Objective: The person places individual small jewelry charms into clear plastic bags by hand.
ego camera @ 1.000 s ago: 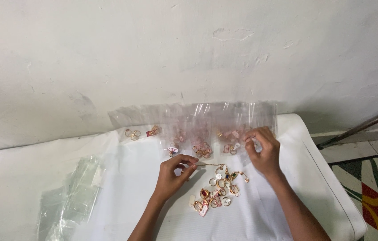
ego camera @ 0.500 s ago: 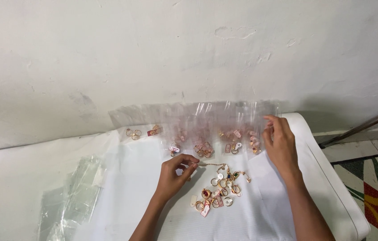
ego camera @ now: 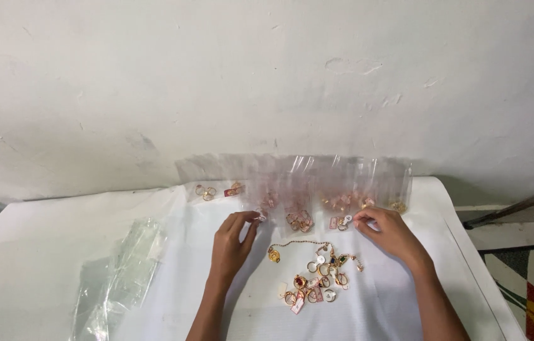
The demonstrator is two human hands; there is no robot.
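Since before, my right hand point(ego camera: 388, 231) dropped onto a tagged ring point(ego camera: 341, 221), fingers pinching; left hand point(ego camera: 232, 239) fingers pinch another tagged ring point(ego camera: 258, 216); I'd lift gently from the counter point(ego camera: 40, 252).

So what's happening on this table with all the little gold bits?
A person's left hand and right hand reach to a row of clear plastic pouches holding gold rings, propped against the white wall. A loose pile of gold rings and tagged trinkets lies between the hands on the white table.
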